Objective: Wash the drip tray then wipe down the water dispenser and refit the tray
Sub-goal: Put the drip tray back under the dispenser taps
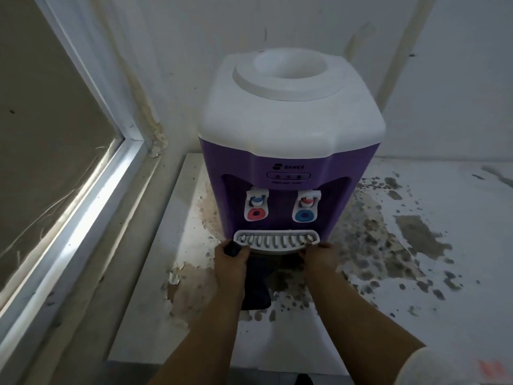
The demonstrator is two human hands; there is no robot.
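Note:
A purple water dispenser with a white top stands on a white counter against the wall. Two taps sit in its front recess, one with a red lever and one with a blue lever. The white slotted drip tray sits at the foot of the dispenser's front. My left hand grips the tray's left end. My right hand grips its right end. A dark cloth lies on the counter under and between my wrists, partly hidden by my left hand.
The counter has peeling, stained patches around the dispenser and to its right. A window with a white frame runs along the left. White walls stand close behind the dispenser.

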